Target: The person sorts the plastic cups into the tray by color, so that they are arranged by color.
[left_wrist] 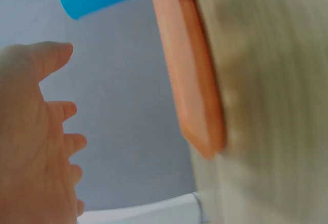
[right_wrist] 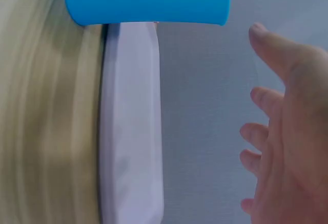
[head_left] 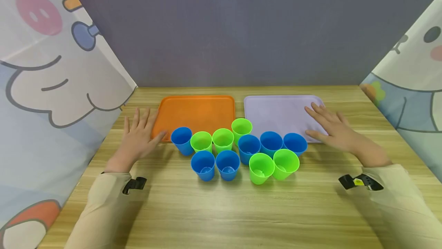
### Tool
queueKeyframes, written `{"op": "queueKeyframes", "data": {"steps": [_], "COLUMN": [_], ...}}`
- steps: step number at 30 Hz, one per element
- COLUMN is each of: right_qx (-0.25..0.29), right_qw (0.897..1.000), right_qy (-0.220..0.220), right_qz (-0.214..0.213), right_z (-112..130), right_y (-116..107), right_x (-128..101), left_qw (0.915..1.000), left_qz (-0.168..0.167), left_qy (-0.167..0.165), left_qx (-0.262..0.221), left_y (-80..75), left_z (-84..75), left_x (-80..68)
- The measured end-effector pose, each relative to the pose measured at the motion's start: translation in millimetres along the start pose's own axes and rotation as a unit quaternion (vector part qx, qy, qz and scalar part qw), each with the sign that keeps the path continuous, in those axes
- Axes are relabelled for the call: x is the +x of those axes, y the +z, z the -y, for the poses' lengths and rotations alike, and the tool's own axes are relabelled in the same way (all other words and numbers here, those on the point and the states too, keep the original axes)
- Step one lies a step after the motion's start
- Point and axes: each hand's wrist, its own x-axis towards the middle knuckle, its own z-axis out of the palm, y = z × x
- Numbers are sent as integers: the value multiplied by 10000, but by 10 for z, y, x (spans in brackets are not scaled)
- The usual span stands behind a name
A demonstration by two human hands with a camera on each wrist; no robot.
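My left hand (head_left: 136,140) is spread beside the left edge of an orange tray (head_left: 197,107), its thumb pointing toward a blue cup (head_left: 182,141). In the left wrist view its fingers (left_wrist: 74,144) hold nothing. Over the right end of a pale lilac tray (head_left: 276,107) hovers my right hand (head_left: 335,130), fingers extended and empty. The blue cup nearest to it (head_left: 295,144) stands at the right of the group. Between the hands several blue and green cups, among them a green cup (head_left: 261,168), stand upright, mouths up, in front of the trays.
The wooden table (head_left: 221,214) carries everything. A grey panel (head_left: 221,30) rises behind the trays. Cartoon-printed panels flank the table, one on the left (head_left: 69,68) and one on the right (head_left: 414,88). The rear green cup (head_left: 241,127) stands between the two trays' near corners.
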Motion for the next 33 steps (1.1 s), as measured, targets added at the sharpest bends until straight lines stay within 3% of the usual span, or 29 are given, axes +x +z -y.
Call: {"op": "queueKeyframes", "data": {"steps": [6,12,17,22,28,33], "right_qx": [780,1553,1744,1706,2120,2677], "right_qw": [9968,9871,9826,9791,9608,9389], "right_qy": [-162,-318,-640,-1099,-1777,-2163], "right_qz": [107,209,80,-137,-191,28], "right_z": [-32,-14,-19,-32,-26,-43], "right_y": [45,114,183,237,291,323], "right_x": [-27,-66,-91,-94,-54,-32], "left_qw": [9977,9915,9803,9686,9456,9338], "left_qz": [385,446,435,502,563,592], "left_qy": [-90,49,74,-121,-188,-232], "left_qx": [-544,-1225,-1926,-2431,-3199,-3521], "left_y": [86,195,260,303,358,405], "left_z": [216,417,538,610,665,708], "left_x": [-4,3,3,8,17,35]}}
